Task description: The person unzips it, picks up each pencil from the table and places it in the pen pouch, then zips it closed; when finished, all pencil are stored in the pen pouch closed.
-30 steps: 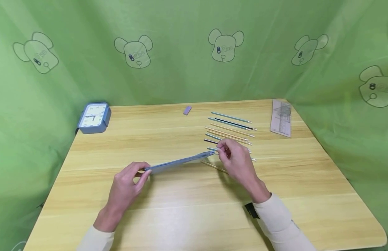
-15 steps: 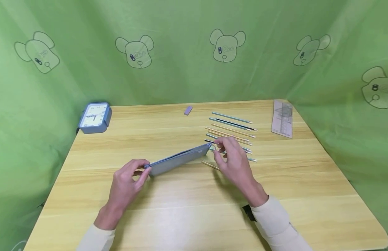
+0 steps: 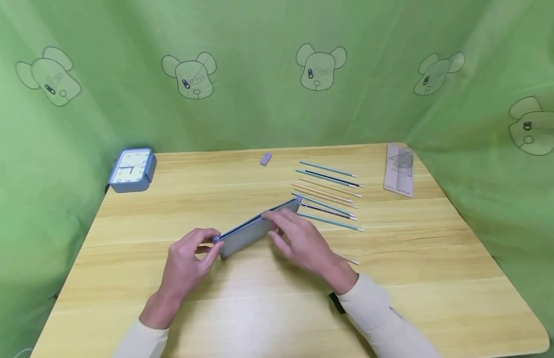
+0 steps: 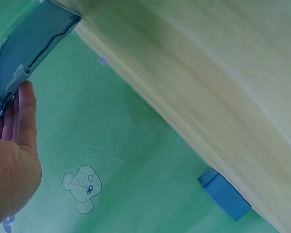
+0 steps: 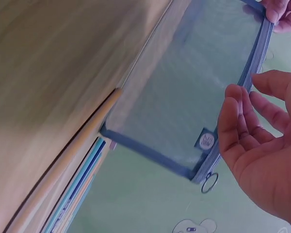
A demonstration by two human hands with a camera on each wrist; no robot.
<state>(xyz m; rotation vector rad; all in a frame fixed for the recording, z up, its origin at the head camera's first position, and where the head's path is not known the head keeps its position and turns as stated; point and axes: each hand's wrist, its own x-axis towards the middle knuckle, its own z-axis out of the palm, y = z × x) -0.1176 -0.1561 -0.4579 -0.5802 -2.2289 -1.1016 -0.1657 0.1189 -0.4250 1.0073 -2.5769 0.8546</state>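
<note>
A see-through zip pencil case (image 3: pixel 244 238) with blue edges hangs upright over the table, its zipped edge on top. My left hand (image 3: pixel 186 263) pinches its left end between thumb and fingers. My right hand (image 3: pixel 304 246) is at the middle of the top edge, fingers loosely bent. In the right wrist view, fingertips (image 5: pixel 234 91) lie right at the zipper edge, with the thumb apart from them. A metal ring (image 5: pixel 210 183) hangs free at the case's far corner, near a small blue label (image 5: pixel 205 141). A slim gap shows along the zipper.
Several pencils (image 3: pixel 328 168) lie in rows right of the case; one pencil (image 3: pixel 346 257) is partly hidden behind my right hand. A purple eraser (image 3: pixel 265 158) lies at the back, a blue clock (image 3: pixel 131 170) back left, and a ruler set (image 3: pixel 399 170) back right.
My right hand has left the ring at the case's right end and moved left to mid-edge. The case has tipped so its side shows. My left hand keeps its pinch.
</note>
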